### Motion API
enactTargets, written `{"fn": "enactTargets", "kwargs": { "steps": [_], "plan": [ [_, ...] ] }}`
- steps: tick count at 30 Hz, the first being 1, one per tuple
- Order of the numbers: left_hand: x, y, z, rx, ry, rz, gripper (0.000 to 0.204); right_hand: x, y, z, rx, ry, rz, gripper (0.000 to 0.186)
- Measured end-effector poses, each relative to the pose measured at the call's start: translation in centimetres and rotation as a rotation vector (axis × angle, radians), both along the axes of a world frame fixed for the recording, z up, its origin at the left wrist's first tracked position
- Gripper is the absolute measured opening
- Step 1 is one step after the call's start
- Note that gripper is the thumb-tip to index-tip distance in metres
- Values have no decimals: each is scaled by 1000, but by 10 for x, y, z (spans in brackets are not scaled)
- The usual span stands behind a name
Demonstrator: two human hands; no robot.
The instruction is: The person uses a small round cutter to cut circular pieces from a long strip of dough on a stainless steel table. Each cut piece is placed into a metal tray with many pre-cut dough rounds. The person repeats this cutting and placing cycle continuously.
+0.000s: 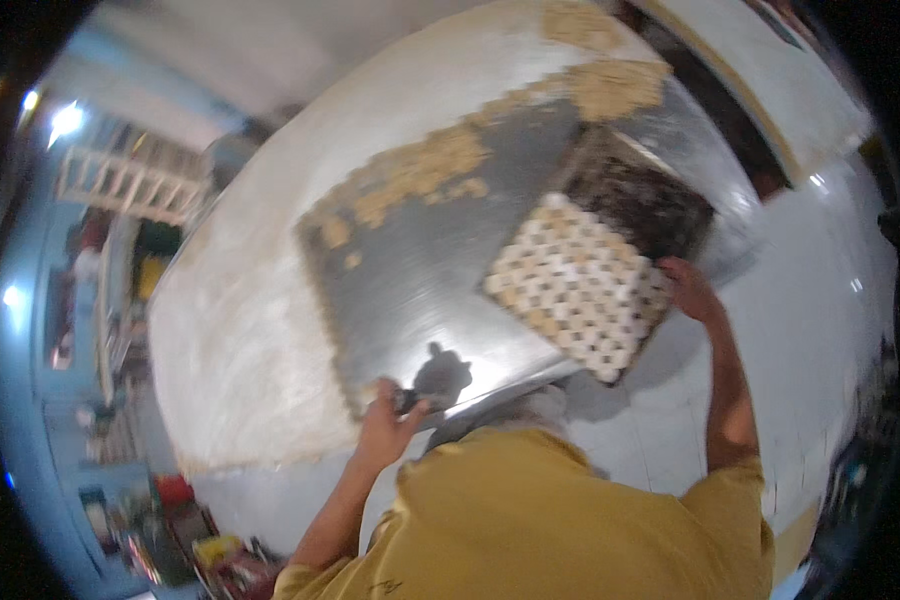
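Observation:
A dark baking tray lies turned at an angle over the right part of a shiny metal sheet. Its nearer half carries rows of small pale dough pieces; the far half shows bare dark metal. My right hand grips the tray's right edge, fingers bent at the rim. At the near edge of the sheet, my left hand has its thumb and fingers around a small dark round object, too blurred to name. A shadow falls on the sheet beside that hand.
Tan dough scraps lie along the sheet's far left side, with a larger heap at its far end. A pale, floury table surrounds the sheet. Another white table stands at the far right. Wooden racks stand at left.

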State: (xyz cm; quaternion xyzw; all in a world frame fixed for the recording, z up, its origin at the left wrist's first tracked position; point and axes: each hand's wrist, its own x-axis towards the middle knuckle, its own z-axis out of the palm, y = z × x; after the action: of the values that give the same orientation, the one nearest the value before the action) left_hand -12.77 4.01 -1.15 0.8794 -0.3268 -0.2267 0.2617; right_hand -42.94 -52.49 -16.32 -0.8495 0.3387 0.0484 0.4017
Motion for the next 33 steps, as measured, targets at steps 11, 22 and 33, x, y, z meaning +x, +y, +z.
{"fn": "enactTargets", "kwargs": {
  "steps": [11, 22, 33],
  "plan": [
    [175, 143, 8, 208, -182, -21, 42, 235, 339, 47, -354, -824, 292, 38],
    [240, 96, 5, 285, -232, -306, 40, 397, 526, 14, -255, -421, 214, 49],
    [252, 77, -56, 273, -146, -451, 44, 406, 522, 1, -280, -647, 135, 34]
  ]
}}
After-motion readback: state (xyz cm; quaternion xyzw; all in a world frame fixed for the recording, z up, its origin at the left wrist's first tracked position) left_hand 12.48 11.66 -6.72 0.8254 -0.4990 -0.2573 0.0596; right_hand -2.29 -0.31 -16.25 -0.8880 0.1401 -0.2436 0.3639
